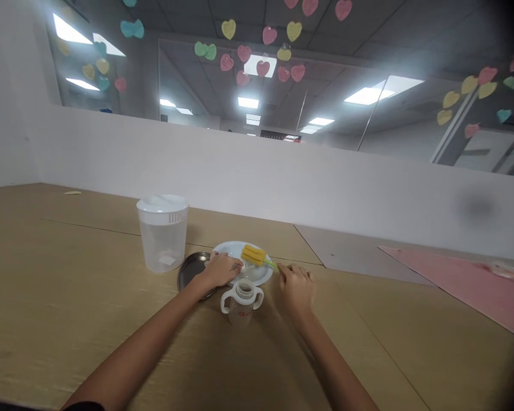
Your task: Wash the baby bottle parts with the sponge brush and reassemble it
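My right hand (297,285) closed round thin green handle (272,265) of yellow sponge-headed brush (253,255), its head above round white plate (228,247). My left hand (223,269) over plate's left side; can't tell if fingers hold anything. Clear bottle with white two-handled collar (241,314) upright on tan desk (89,297), nearer me than plate. Dark round metal dish (187,275) beneath left wrist; lidded translucent plastic bucket (163,240) farther left.

No text is offering itself for reading; a small red print (245,313) is standing on the two-handled bottle (241,302), but its letters are appearing too blurred.
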`<state>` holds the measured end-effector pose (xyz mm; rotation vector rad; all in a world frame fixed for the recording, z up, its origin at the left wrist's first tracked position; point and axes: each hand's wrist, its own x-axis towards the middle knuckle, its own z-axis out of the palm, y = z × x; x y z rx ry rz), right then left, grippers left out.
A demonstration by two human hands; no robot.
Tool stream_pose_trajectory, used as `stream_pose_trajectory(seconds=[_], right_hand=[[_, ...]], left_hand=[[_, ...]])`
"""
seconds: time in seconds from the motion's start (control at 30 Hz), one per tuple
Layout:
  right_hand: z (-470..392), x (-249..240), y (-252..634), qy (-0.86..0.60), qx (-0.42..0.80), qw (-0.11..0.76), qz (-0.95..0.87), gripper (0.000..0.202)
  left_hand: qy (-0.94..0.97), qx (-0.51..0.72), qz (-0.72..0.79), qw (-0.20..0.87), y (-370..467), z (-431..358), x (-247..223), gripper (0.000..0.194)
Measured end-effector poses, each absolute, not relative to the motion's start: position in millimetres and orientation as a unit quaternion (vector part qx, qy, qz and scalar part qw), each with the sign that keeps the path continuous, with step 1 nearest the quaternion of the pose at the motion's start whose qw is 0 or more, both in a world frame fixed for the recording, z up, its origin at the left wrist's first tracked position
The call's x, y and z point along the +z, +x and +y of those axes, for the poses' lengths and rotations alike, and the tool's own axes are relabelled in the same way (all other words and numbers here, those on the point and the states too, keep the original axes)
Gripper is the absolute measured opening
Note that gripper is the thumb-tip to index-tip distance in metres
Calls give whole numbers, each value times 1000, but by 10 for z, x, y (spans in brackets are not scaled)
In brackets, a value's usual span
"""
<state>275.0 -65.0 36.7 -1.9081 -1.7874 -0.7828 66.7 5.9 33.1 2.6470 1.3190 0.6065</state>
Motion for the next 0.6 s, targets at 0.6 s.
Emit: stream_pose_trajectory(seconds=[0.6], right_hand=[[-604,296,2761,-619,-268,362,-644,30]], left_hand=[[803,377,462,1,576,-148,257,36]])
